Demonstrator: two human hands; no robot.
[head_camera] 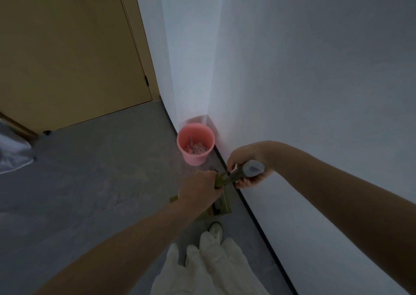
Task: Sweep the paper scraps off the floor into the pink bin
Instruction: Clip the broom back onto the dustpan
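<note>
Pink bin (195, 143) stands on the floor (90, 182) in the wall corner, paper scraps (196, 148) already inside. No loose scraps visible on the floor. Left hand (198, 187) grips the olive dustpan handle (219, 180); right hand (246, 166) grips the broom handle (252, 169). Judgement: tools being put together. Keep the pan level, clip the broom in squarely, and park the set beside the bin.

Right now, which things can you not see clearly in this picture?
- Dustpan: head view, mostly hidden behind the left hand and forearm.
- Broom head: not identifiable; only the handle in the right hand shows.
- Scraps in the pink bin: too small and blurred to count.
</note>
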